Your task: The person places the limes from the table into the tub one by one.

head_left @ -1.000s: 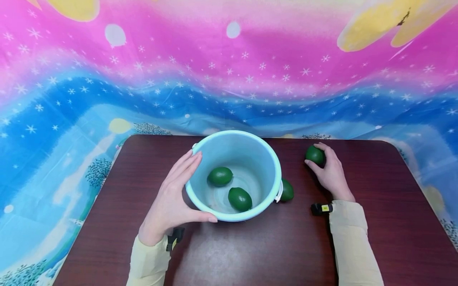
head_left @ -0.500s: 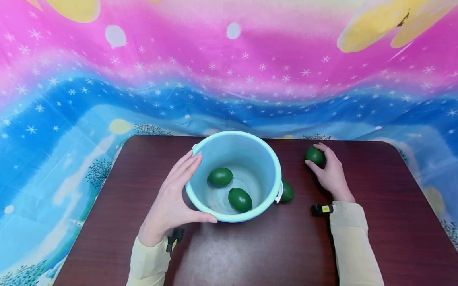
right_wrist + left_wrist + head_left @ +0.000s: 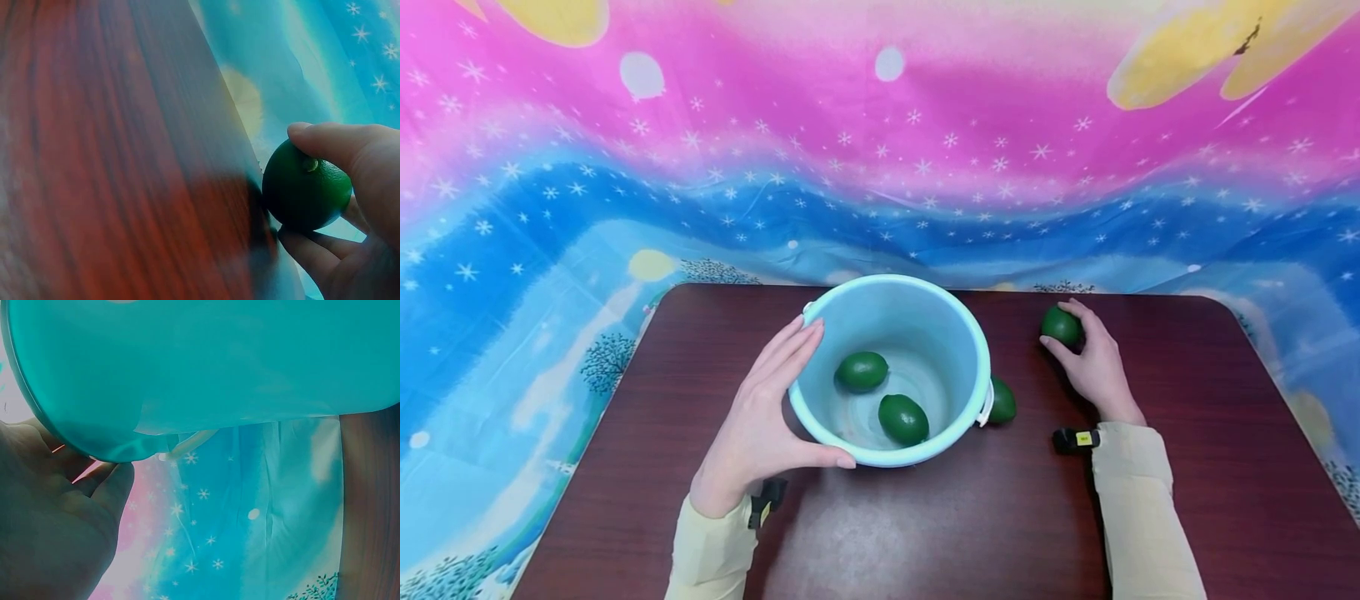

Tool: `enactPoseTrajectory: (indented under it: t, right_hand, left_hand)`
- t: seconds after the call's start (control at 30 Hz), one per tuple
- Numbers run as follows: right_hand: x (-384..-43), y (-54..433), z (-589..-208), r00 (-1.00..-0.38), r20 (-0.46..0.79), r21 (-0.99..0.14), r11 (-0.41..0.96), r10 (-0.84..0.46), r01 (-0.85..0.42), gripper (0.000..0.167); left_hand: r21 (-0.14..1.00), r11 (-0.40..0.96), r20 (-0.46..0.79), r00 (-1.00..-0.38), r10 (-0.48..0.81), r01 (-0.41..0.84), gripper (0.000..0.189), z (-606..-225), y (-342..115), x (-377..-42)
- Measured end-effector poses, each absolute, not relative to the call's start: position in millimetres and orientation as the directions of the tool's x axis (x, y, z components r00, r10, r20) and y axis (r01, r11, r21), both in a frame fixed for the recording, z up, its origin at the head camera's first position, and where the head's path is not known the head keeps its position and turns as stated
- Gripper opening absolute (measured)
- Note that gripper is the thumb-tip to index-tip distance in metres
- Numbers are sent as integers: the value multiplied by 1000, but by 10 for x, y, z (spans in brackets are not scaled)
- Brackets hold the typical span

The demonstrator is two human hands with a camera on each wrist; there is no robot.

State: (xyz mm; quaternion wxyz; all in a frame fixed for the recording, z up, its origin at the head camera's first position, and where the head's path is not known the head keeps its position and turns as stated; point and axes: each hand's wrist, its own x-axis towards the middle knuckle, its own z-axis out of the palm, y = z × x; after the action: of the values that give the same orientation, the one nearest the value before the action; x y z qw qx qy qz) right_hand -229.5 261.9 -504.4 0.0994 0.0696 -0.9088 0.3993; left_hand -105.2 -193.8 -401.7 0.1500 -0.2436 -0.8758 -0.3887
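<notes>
While the left hand (image 3: 758,425) cups the near-left wall of the round pale-blue plastic bucket (image 3: 958,327), fingers stretched up along its outside and thumb laid under the front rim, the right hand (image 3: 1093,360) curls around a small dark-green oval lime (image 3: 1060,325) on the dark reddish-brown wooden table (image 3: 1187,467). That lime sits toward the table's far edge, well to the right of the bucket, and the right wrist view shows the thumb over its top and the fingers beneath, with the stem dimple facing up toward the thumb; its long axis is hard to tell, since the fruit looks nearly round from here. Inside the bucket lie two more dark-green limes: one (image 3: 862,370) lies with its long axis running left to right, the other (image 3: 903,417) lies nearer the front, its long axis slanting from far-left to near-right. A fourth green lime (image 3: 1002,401) rests on the table touching the bucket's right side, partly hidden by the rim. Behind the table hangs a pink and blue starry cloth (image 3: 880,150)
</notes>
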Motion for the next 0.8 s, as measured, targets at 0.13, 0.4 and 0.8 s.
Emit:
enactPoseTrajectory:
  t: [0.13, 0.4, 0.8]
  right_hand:
    - [-2295, 2619, -5045, -972, 233, -713, 671, -44, -201, 62]
    - [-2297, 2623, -5049, -971, 236, -713, 672, -41, -201, 63]
    - [-2283, 2611, -5030, -970, 238, -718, 664, -46, -208, 62]
  left_hand:
    - [608, 582, 448, -839, 309, 540, 129, -4022, -1940, -1049]
    - [602, 585, 453, -836, 311, 544, 130, -4025, -1941, -1056]
    - [602, 582, 456, -834, 311, 546, 130, -4022, -1941, -1057]
